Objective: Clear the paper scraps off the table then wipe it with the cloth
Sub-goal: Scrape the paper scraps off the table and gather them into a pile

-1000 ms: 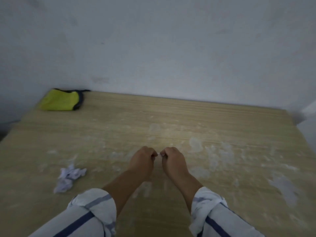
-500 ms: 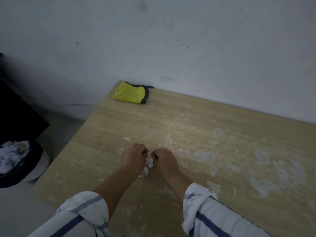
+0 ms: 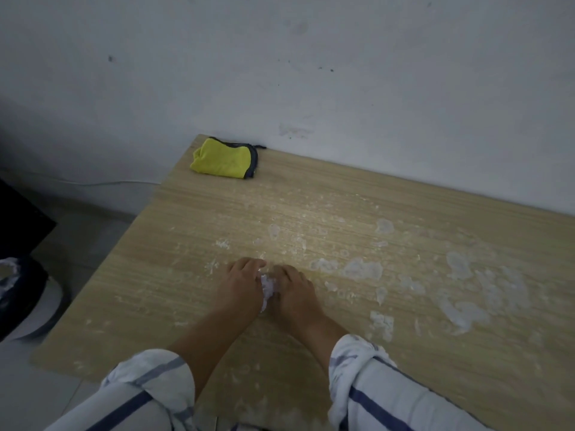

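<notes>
White scraps filled the bin [image 3: 12, 275] — our left hand [image 3: 239, 283] and right hand [image 3: 295, 293] now pinched crumpled paper [image 3: 267, 286] tighter together on the bench [image 3: 404, 213]; cloth [image 3: 224, 158] unmoved.

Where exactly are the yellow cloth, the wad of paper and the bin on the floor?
yellow cloth [image 3: 222, 161]: head view, middle of its yellow face.
wad of paper [image 3: 267, 286]: head view, white part showing between the two hands.
bin [image 3: 18, 293]: head view, its dark side wall.

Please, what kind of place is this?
Probably a plain indoor room: a light wooden table stands against a marked white wall, with a dark waste bin on the tiled floor.
</notes>
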### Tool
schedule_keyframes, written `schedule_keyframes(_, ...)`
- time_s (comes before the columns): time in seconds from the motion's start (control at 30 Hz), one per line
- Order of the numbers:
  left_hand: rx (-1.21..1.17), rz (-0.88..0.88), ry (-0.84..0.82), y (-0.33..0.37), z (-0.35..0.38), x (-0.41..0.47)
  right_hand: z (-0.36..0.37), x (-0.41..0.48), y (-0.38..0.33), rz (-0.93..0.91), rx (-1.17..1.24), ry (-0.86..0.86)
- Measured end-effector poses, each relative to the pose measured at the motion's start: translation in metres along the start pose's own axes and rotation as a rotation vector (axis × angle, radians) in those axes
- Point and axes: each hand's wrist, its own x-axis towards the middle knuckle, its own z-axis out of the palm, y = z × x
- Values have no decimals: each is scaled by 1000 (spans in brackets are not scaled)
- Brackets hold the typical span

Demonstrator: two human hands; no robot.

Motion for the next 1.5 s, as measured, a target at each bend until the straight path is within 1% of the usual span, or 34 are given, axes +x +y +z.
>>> schedule_keyframes(0.07,24,47,22,9,3,-1,-1,-2,6,15,46,13)
schedule_keyframes(0.17,44,88,1,26,13,-5,-7,-7,20,39,63,23)
schedule_keyframes(0.33,155,215,-61,51,44,-14,-25,-20,57,75,-76,76)
schedule_keyframes(0.5,234,322,-131,66,73,-27,-39,-35,86,138,-106,126)
schedule_keyframes(0.57,225,292,-199,70,80,-32,-41,-38,94,154,-134,131)
schedule_keyframes(0.6,228,262,-207,71,82,-34,-41,-39,97,158,-149,142)
schedule_keyframes(0.7,223,185,-178,65,90,-37,-39,-39,101,162,-175,167)
schedule_keyframes(0.9,247,115,-168,59,90,-41,-33,-35,102,129,-191,153)
schedule_keyframes(1.07,254,49,-174,57,94,-38,-36,-26,101,230,-206,159)
schedule_keyframes(1.17,247,5,-168,58,95,-37,-34,-26,97,175,-221,136)
schedule_keyframes(1.27,265,9,-162,59,96,-34,-35,-25,98,142,-190,132)
schedule_keyframes(1.4,295,45,-170,57,95,-29,-40,-18,102,209,-179,150)
schedule_keyframes(1.5,315,90,-176,58,92,-28,-37,-17,98,170,-181,152)
